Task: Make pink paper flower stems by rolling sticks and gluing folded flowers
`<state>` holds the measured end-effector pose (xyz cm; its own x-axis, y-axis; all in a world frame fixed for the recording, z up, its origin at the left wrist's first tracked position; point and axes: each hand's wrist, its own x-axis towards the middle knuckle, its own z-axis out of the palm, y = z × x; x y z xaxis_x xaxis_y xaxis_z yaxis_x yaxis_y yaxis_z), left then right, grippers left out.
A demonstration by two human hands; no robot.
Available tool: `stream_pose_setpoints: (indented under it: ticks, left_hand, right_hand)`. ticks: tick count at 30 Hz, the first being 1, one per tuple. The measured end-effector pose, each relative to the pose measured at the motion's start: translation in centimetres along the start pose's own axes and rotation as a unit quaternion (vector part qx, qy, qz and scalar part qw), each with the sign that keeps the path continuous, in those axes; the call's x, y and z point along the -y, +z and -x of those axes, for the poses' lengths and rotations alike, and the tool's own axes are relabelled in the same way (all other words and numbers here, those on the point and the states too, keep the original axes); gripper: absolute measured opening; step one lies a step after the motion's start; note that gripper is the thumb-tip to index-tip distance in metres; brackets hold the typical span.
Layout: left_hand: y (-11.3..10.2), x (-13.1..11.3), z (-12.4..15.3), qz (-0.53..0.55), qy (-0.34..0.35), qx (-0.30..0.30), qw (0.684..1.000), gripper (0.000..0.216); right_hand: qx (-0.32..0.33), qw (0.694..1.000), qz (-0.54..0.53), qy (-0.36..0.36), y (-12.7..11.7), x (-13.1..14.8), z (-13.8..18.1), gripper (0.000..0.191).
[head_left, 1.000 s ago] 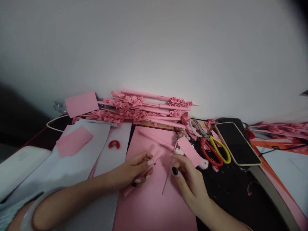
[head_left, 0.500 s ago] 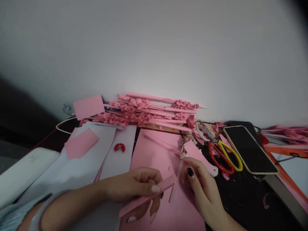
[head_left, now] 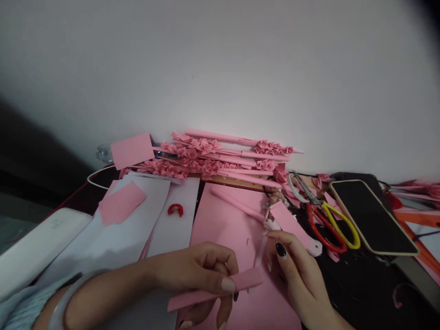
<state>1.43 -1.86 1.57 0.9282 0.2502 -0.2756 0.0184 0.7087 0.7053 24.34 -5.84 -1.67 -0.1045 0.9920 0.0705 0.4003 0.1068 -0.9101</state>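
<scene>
Swung flatter since a second ago, the pink strip (head_left: pixel 250 278) slants above the large pink sheet (head_left: pixel 220 229), clamped by the left hand (head_left: pixel 203 274), whose lower fingertips are cut off. Over the sheet's right edge, the right hand (head_left: pixel 299 271) curls beside a half-hidden pale stick (head_left: pixel 261 253); whether it grips, I cannot tell.

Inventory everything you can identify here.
flower stems: several, pink, along back
card: one, pink, back left
white sheets: several, white, left
small papers: some, pink, on white sheets
curved piece: one, red, centre left
slab: one, white, far left
large sheet: one, pink, centre
tube: one, pink, on large sheet
flat strip: one, pink, beside scissors
scissors: one, handles red, yellow, right
phone: one, black, right
orange paper: some, orange, right edge
folded strip: one, pink, bottom centre
stick: one, whitish, centre
left hand: one, pale thumbnail, holding folded strip
right hand: one, black thumbnail, near stick
</scene>
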Motion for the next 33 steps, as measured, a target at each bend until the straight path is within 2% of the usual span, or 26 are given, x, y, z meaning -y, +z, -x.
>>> stream_pose_setpoints:
  ticks: [2,3,4,7,12,15,18,21,26,30,31,33]
  left_hand:
    - [-0.1,0.0,0.0,0.007,-0.003,0.036,0.999,0.022]
    - [-0.1,0.0,0.0,0.006,0.008,0.034,0.999,0.021]
    - [-0.2,0.1,-0.1,0.006,0.019,0.012,1.000,0.019]
    - [-0.5,0.5,-0.4,0.015,0.036,-0.003,0.999,0.015]
    - [-0.9,1.3,-1.0,-0.008,0.074,-0.080,0.994,0.023]
    - [-0.8,1.7,-1.2,-0.058,0.075,-0.127,0.987,0.025]
    - [-0.4,1.9,-1.1,-0.156,0.055,-0.159,0.973,0.021]
    - [-0.1,2.0,-0.9,-0.300,0.040,-0.187,0.935,0.015]
    - [0.2,1.4,-0.5,-0.540,0.093,-0.204,0.811,0.007]
    - [-0.1,1.5,-0.2,-0.641,0.113,-0.205,0.731,0.011]
    - [-0.2,1.6,-0.2,-0.647,0.125,-0.209,0.723,0.013]
    - [-0.4,1.9,-0.1,-0.587,0.168,-0.235,0.756,0.014]
  right_hand:
    - [0.006,1.000,-0.005,-0.004,0.0,-0.1,0.0,0.026]
    - [0.007,1.000,-0.005,-0.004,0.0,-0.1,0.0,0.026]
    - [0.008,1.000,-0.006,-0.003,0.0,-0.1,-0.1,0.025]
    - [0.008,1.000,-0.012,0.001,0.0,-0.1,-0.1,0.025]
    - [0.015,0.999,-0.031,0.015,0.0,-0.1,-0.1,0.025]
    - [0.032,0.999,-0.026,-0.015,0.0,0.1,-0.3,0.021]
    - [0.042,0.997,0.002,-0.069,-0.1,0.8,-0.7,0.018]
    - [0.073,0.992,0.013,-0.105,-0.2,1.3,-0.9,0.015]
    - [0.114,0.984,0.018,-0.136,-0.2,1.5,-0.8,0.004]
    - [0.127,0.983,0.041,-0.123,-0.1,1.4,-0.9,0.004]
    - [0.129,0.983,0.046,-0.122,-0.1,1.4,-0.9,0.004]
    - [0.130,0.982,0.050,-0.127,-0.1,1.4,-1.0,0.004]
